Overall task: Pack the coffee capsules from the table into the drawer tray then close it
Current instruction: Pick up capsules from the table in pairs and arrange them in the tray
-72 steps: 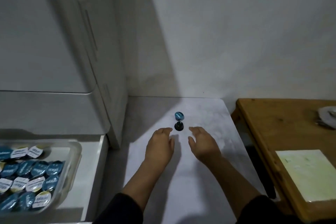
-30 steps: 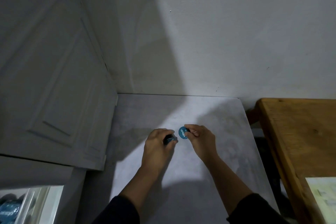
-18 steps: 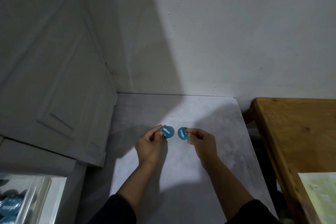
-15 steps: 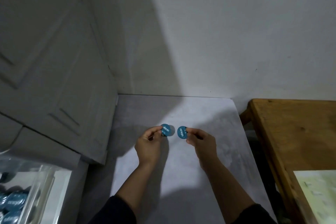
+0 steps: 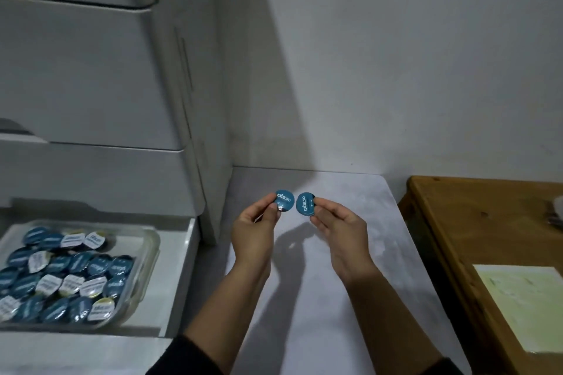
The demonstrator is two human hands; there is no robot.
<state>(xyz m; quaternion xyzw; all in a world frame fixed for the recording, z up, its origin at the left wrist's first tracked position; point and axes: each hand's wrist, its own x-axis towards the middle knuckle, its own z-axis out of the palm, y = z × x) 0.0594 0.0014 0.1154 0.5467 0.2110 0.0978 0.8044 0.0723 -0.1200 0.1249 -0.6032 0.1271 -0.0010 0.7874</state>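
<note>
My left hand (image 5: 254,230) pinches a blue-lidded coffee capsule (image 5: 282,200) above the white table (image 5: 320,298). A second blue capsule (image 5: 305,203) is pinched by my right hand (image 5: 341,228), close beside the first. Both lids face me. At the lower left the white drawer (image 5: 179,277) stands pulled out. In it lies a clear tray (image 5: 149,256) filled with several blue and white capsules (image 5: 61,277).
A white drawer cabinet (image 5: 91,85) rises behind the open drawer on the left. A wooden table (image 5: 475,222) with a pale sheet of paper (image 5: 524,304) stands at the right. A white wall (image 5: 396,55) closes off the back.
Each hand picked a capsule off the table and lifted it. The view has swung left, bringing the open drawer and tray into sight.
</note>
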